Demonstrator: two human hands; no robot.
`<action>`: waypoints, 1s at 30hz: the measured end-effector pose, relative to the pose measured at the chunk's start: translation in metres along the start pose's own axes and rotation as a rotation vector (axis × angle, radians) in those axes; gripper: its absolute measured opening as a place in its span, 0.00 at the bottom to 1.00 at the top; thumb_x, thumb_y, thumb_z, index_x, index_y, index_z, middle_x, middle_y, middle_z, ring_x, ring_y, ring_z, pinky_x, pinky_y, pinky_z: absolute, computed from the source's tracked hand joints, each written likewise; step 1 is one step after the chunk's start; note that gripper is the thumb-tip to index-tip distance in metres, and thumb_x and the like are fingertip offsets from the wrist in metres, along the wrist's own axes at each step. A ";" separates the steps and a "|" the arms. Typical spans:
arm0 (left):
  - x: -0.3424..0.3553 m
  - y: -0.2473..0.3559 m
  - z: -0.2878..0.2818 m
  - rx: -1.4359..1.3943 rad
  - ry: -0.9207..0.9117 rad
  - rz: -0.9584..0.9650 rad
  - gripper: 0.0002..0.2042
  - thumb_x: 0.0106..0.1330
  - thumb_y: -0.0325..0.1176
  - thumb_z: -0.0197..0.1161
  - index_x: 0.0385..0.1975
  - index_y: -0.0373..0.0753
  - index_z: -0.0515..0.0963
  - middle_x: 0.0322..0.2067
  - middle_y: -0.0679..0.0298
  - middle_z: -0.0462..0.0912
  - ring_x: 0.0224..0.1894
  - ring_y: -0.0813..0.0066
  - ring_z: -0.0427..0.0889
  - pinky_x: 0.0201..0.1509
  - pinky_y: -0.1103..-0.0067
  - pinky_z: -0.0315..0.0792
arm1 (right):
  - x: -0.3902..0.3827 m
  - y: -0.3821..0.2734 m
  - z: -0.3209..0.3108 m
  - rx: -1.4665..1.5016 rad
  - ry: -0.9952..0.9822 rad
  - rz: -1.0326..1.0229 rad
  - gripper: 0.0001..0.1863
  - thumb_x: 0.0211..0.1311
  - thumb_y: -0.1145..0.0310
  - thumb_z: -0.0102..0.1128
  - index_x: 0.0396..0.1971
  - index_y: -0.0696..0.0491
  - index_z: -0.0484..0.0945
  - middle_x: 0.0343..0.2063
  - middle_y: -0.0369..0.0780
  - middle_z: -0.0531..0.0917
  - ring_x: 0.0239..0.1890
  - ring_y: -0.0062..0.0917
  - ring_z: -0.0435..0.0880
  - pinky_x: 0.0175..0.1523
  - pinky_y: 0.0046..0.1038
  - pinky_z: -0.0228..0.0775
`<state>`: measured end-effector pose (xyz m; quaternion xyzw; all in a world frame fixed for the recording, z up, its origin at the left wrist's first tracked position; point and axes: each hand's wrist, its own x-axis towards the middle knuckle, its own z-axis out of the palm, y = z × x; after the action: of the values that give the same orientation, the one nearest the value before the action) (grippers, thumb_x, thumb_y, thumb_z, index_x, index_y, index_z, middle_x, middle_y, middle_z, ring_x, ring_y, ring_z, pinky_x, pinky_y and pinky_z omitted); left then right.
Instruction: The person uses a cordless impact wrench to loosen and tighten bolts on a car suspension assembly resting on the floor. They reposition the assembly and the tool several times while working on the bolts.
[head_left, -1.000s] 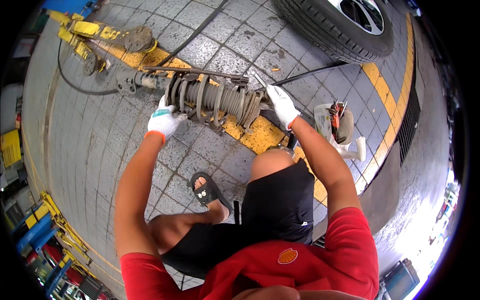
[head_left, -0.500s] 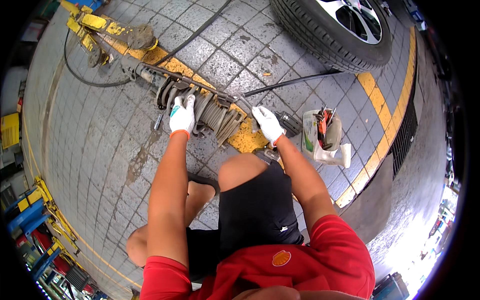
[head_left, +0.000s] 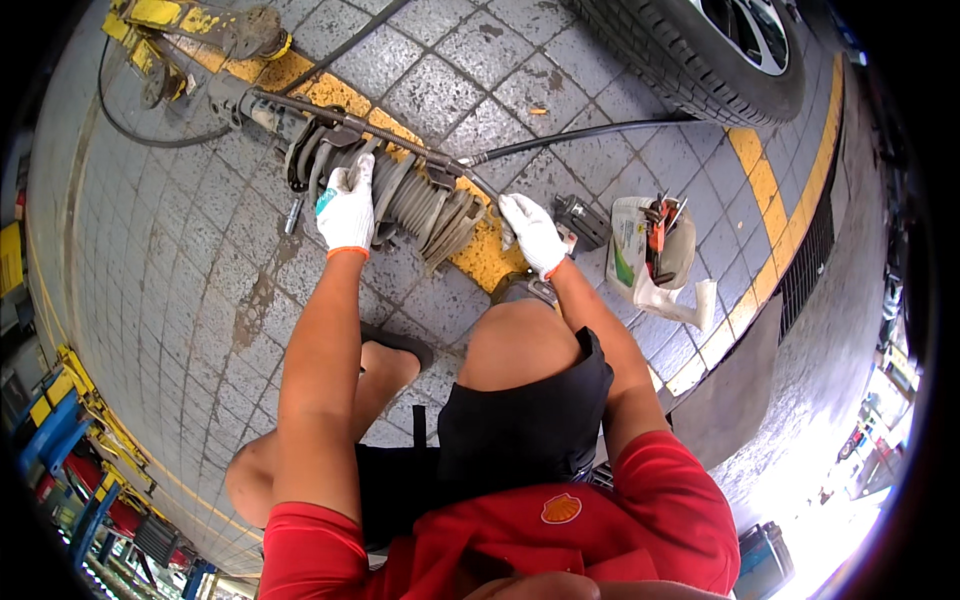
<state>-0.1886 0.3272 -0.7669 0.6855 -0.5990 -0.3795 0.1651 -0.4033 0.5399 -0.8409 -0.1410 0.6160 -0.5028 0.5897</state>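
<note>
A dirty strut with a coil spring lies slantwise on the tiled floor in front of me. Along its far side runs a threaded spring compressor, its hooks over the coils. My left hand, in a white glove with orange cuff, grips the spring's coils near their left part. At the right end of the compressor, my gloved right hand closes round a metal rod in line with the screw; its fingers partly hide the rod's end. A small metal socket lies left of my left hand.
A cut-open white plastic jug holds tools at the right, beside a dark block-shaped item. Farther off lies a wheel with tyre. A black hose crosses the floor. Yellow lift arms reach in at far left.
The view has shifted slightly, so the strut appears a little farther left. Both hands keep their places on the coil spring and the rod.
</note>
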 end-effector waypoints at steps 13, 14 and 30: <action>0.013 -0.020 0.003 0.001 0.022 0.014 0.31 0.74 0.62 0.64 0.47 0.33 0.83 0.40 0.55 0.90 0.42 0.62 0.87 0.52 0.74 0.76 | 0.019 -0.040 -0.004 0.020 -0.097 0.199 0.25 0.80 0.44 0.58 0.37 0.54 0.83 0.22 0.33 0.75 0.24 0.19 0.73 0.33 0.27 0.70; 0.014 -0.019 0.004 0.040 0.011 0.026 0.32 0.74 0.63 0.64 0.48 0.32 0.83 0.41 0.54 0.90 0.43 0.60 0.87 0.52 0.73 0.76 | 0.022 -0.041 -0.003 0.001 -0.074 0.163 0.25 0.80 0.43 0.57 0.36 0.52 0.82 0.21 0.32 0.73 0.22 0.18 0.70 0.30 0.26 0.68; 0.019 0.003 0.016 0.126 -0.005 0.018 0.37 0.72 0.67 0.61 0.57 0.32 0.82 0.53 0.48 0.89 0.56 0.49 0.87 0.58 0.69 0.76 | -0.102 0.104 -0.078 0.231 0.735 0.193 0.26 0.67 0.53 0.73 0.55 0.56 0.78 0.43 0.44 0.88 0.53 0.33 0.85 0.58 0.36 0.77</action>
<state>-0.2022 0.3127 -0.7818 0.6882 -0.6282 -0.3412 0.1237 -0.4007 0.7008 -0.8791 0.1743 0.7360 -0.5279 0.3863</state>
